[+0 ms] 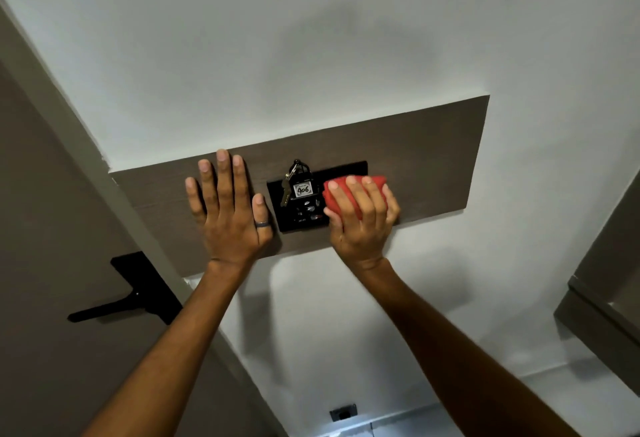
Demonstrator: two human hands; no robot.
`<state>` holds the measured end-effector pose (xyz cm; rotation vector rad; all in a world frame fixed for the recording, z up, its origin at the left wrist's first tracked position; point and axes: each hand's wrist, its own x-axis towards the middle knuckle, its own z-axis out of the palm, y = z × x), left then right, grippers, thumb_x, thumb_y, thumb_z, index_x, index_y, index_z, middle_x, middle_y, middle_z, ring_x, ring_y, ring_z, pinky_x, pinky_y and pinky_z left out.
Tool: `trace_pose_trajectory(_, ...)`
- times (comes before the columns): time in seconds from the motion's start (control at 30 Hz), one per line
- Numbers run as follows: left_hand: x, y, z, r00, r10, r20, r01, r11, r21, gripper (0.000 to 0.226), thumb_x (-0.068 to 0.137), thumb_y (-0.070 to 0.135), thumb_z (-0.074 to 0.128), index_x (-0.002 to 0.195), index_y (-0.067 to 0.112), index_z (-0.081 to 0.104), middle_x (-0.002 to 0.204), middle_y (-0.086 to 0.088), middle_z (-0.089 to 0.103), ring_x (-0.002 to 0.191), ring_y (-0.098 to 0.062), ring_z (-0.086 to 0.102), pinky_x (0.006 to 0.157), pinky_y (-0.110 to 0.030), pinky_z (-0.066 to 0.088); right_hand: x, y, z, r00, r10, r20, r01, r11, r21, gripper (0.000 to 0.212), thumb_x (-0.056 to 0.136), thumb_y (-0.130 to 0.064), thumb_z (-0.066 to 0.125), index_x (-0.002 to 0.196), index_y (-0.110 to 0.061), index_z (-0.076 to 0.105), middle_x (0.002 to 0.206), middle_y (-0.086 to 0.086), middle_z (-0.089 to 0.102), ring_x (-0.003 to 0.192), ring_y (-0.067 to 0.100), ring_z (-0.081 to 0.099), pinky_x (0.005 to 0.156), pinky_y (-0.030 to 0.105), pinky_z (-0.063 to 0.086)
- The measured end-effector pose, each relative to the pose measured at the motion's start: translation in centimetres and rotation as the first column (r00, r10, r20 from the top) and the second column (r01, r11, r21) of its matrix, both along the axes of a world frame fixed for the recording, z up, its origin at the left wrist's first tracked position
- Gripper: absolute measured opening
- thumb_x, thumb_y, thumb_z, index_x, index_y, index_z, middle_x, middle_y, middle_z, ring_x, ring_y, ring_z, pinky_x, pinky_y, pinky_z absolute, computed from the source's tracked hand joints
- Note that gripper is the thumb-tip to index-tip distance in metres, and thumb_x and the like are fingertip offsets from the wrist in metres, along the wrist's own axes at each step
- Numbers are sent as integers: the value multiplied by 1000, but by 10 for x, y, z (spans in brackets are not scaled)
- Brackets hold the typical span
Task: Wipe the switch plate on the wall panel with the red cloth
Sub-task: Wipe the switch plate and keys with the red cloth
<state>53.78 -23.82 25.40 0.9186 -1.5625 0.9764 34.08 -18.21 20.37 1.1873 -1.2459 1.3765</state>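
Note:
A black switch plate point(346, 170) is set into a brown wall panel point(426, 159). A bunch of keys with a tag reading 406 point(300, 187) hangs in the plate's left half. My right hand point(363, 218) presses a bunched red cloth point(337, 199) flat against the right half of the plate and hides that part. My left hand point(230, 208) lies flat on the panel just left of the plate, fingers spread, with a ring on the thumb.
A brown door with a black lever handle point(128, 292) stands to the left. White wall surrounds the panel. A small dark socket point(343, 413) sits low on the wall. A brown frame edge point(602, 298) shows at the right.

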Motion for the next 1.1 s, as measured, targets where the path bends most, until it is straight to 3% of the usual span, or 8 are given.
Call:
trace_pose_trajectory(0.23,0,1,2,1000,-26,-3,26,1000,3,61,104,31,32,159,7,23,165,-9,22,157,-26,3,128,-48,5,2,64,-50,938,182,294,-232,962,144,29,107,-25,55,131,-9,58,128,16,68,122,29,57,90,59,59)
trace_pose_trajectory(0.4,1,2,2,999,-39,-5,39,999,17,61,104,32,32,160,9,21,165,-8,20,157,-25,3,129,-46,4,45,44,3,973,212,-92,-215,977,-18,36,107,-38,57,138,-19,56,143,6,59,141,30,52,121,52,39)
trace_pose_trajectory(0.57,4,2,0,999,-40,-4,40,999,17,60,106,34,33,160,9,22,165,-10,24,157,-25,5,129,-47,7,37,-6,23,883,24,-468,-55,997,-52,43,104,-47,52,134,-24,71,141,5,68,137,29,58,120,50,36)
trace_pose_trajectory(0.63,5,0,0,998,-55,-5,55,998,19,61,104,33,34,160,10,22,165,-8,23,157,-25,6,129,-47,7,28,-17,14,910,-16,-413,-28,994,-101,44,105,-49,47,135,-25,68,142,7,64,142,32,53,121,51,37)
trace_pose_trajectory(0.77,4,1,2,997,-73,-5,73,997,38,61,104,32,34,160,12,21,164,-10,28,157,-23,3,128,-47,6,76,-25,-4,999,16,45,-11,993,-115,41,109,-45,39,137,-24,61,145,9,56,153,32,36,129,51,27)
trace_pose_trajectory(0.9,4,3,0,997,-72,-10,72,996,47,60,105,32,32,160,11,22,162,-12,31,157,-22,0,128,-47,6,45,-21,-2,967,-26,-252,5,997,-83,43,109,-46,37,138,-24,60,143,7,57,145,34,42,124,50,31)
trace_pose_trajectory(1.03,5,4,3,997,-79,-17,80,996,47,59,104,31,32,159,9,26,160,-13,36,157,-21,-2,127,-47,6,78,-22,-6,991,36,125,-23,995,-99,44,111,-44,33,141,-22,55,145,9,54,158,27,29,130,49,22)
trace_pose_trajectory(1.1,5,5,2,997,-83,-10,83,995,57,58,105,32,31,159,10,25,160,-13,36,157,-21,-3,127,-47,7,61,-20,-9,992,53,-115,-62,995,-73,44,110,-45,34,141,-23,57,144,8,55,156,29,32,127,50,25)
